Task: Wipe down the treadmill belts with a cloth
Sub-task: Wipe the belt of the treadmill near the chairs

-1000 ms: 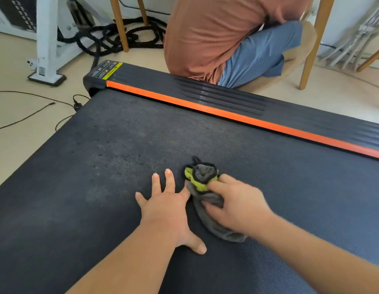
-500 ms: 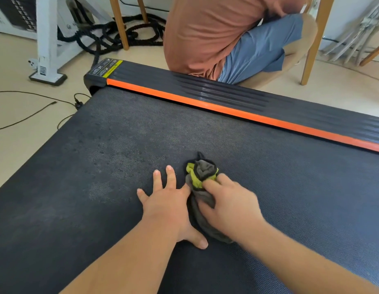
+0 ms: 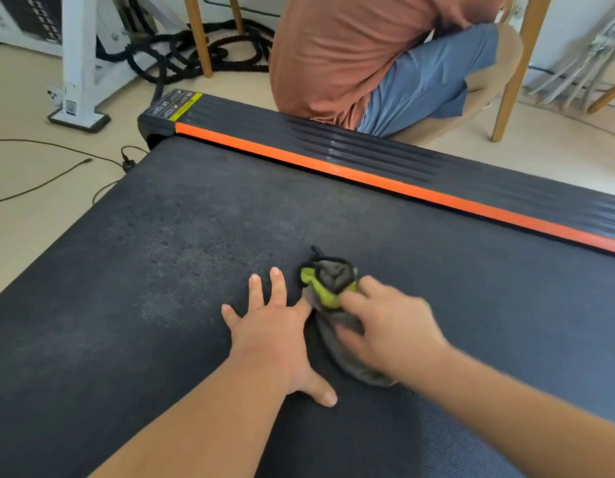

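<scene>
Head view, belt: The dark treadmill belt [image 3: 437,305] fills most of the picture.
Cloth: The cloth [image 3: 333,282] is gray with a green bit. It sits bunched up near the middle of the belt, partly under the right hand.
Right hand: The right hand [image 3: 392,329] lies on top of the cloth and holds it. Its fingers are bent over it and the thumb pinches it. The hand looks a bit blurry.
Left hand: The left hand [image 3: 273,339] is flat on the belt just beside the cloth, with its fingers spread wide. It holds nothing.
Dirty spot: A pale dusty patch [image 3: 175,270] with dark dots shows on the belt, to the left of both hands.
Far edge: An orange stripe [image 3: 368,175] runs along the side rail past the cloth. A person [image 3: 351,46] sits behind it.
Step now: I think this is the rubbing part. A lot of the belt does not look clean yet.
How to do it well: Push down hard on the cloth and slide it in long lines. Go to the dusty patch next. Lean on the flat hand to stay steady. Open the cloth up more so it covers more belt at once.
Watch out: A small bunched cloth may skip spots, so let the lines overlap. Move the flat hand away first so the cloth does not bump it.
</scene>
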A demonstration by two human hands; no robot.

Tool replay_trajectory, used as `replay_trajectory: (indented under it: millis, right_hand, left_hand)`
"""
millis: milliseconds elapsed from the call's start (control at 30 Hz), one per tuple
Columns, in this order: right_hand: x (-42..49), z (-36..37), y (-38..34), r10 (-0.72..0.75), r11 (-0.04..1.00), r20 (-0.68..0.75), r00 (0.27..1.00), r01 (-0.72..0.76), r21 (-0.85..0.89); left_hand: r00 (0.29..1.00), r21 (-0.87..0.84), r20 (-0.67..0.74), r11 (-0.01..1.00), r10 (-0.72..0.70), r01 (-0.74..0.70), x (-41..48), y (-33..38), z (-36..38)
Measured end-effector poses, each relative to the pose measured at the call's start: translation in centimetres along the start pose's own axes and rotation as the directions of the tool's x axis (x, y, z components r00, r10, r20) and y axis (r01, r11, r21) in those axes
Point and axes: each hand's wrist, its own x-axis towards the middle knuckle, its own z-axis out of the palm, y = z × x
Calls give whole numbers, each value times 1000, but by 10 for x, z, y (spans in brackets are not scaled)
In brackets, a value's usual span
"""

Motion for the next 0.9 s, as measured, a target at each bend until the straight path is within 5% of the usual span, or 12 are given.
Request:
replay_trajectory:
  millis: [67,167,233,333,500,600,667,733,900]
  right_hand:
    - [20,-6,37,116,987,43,992,-111,-112]
    - [50,-13,71,481,874,46,876,-474,-107]
    - [54,-8,55,572,814,-13,820,-570,-111]
    - [35,0,-1,328,920,-87,941,-339,-199]
    - [-10,-1,1,9,995,42,999,-13,96]
    - [23,-9,47,244,968,91,965,-238,-76]
    - [44,-14,66,537,843,79,840,-538,-12]
    - [47,-11,49,666,744,31,745,-667,38]
    - [5,7,-39,215,976,-39,976,-213,52]
  left_hand:
    - [1000,14,22,1000,-9,9,1,1,-1]
    - [1000,21,21,1000,-11,10,1,0,1]
    - [1000,25,7,1000,-3,3,1,-1,1]
    - [1000,28,-1,1000,4,-4,0,-1,1]
    - [1000,7,-12,1000,12,-12,1,-1,2]
    - [1000,22,-1,1000,4,-4,1,-1,2]
    - [1000,21,9,1000,1,-1,1,-1,1]
    - [1000,23,0,1000,-3,3,2,-1,2]
    - [1000,10,-16,1000,10,-10,1,-2,3]
